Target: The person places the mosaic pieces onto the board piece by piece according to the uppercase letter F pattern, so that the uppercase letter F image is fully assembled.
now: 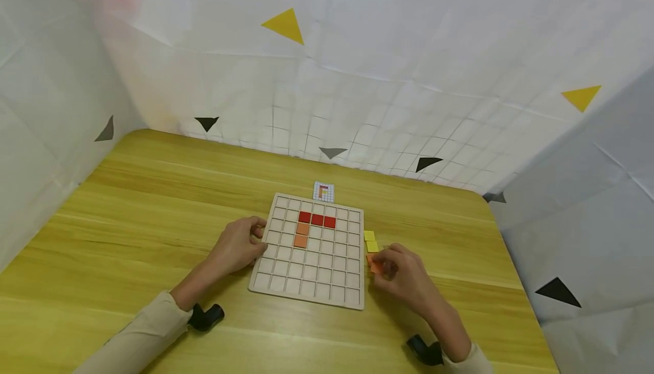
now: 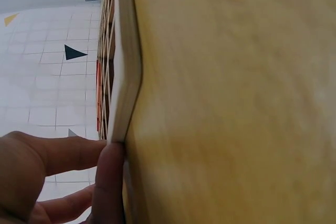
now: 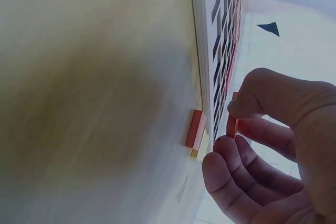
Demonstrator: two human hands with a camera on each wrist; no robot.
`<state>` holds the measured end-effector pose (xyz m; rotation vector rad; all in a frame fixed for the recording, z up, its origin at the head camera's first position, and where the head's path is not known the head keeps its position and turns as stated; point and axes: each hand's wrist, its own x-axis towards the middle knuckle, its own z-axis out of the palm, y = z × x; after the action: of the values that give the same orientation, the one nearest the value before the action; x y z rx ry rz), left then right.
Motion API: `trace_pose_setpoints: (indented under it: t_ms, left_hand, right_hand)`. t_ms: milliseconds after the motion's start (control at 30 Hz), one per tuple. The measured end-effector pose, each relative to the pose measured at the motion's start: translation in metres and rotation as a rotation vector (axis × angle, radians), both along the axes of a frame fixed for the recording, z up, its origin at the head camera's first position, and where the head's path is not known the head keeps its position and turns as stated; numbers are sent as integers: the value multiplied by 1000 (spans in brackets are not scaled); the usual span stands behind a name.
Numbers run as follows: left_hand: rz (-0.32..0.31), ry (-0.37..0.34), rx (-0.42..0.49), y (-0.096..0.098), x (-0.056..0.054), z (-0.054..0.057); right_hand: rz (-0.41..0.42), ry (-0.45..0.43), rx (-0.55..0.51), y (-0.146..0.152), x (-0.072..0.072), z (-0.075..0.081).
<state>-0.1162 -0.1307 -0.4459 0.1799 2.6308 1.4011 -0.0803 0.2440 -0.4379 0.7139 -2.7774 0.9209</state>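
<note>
A pale wooden grid board (image 1: pixel 317 272) lies on the table, with three red tiles (image 1: pixel 317 219) in a row and two orange tiles (image 1: pixel 301 241) below the leftmost one. My left hand (image 1: pixel 237 243) holds the board by its left edge, thumb and fingers at the rim (image 2: pixel 123 103). Beside the board's right edge, my right hand (image 1: pixel 403 274) pinches an orange tile (image 3: pixel 233 124) between thumb and fingers, raised off the table. Another orange tile (image 3: pixel 195 128) lies on the table under that hand, near two yellow tiles (image 1: pixel 370 242).
A small pattern card (image 1: pixel 323 191) with a coloured grid lies at the board's far edge. White sheets (image 1: pixel 357 107) with yellow, grey and black triangles stand around the wooden table (image 1: pixel 168 192). Black devices (image 1: pixel 206 317) sit at both wrists.
</note>
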Motion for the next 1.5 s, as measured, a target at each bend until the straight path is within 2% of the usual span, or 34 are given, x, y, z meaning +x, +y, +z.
trace_pose_setpoints:
  t_ms: [333, 733, 1167, 1500]
  left_hand:
    - [0, -4, -1, 0, 0, 0]
    - [7, -20, 5, 0, -1, -1]
    - [12, -27, 11, 1, 0, -3]
    - [11, -14, -4, 1, -2, -2]
  right_hand:
    - [57, 25, -25, -12, -3, 3]
    - [48, -14, -15, -26, -7, 7]
    - [74, -35, -21, -45, -7, 7]
    - [105, -8, -17, -59, -11, 9]
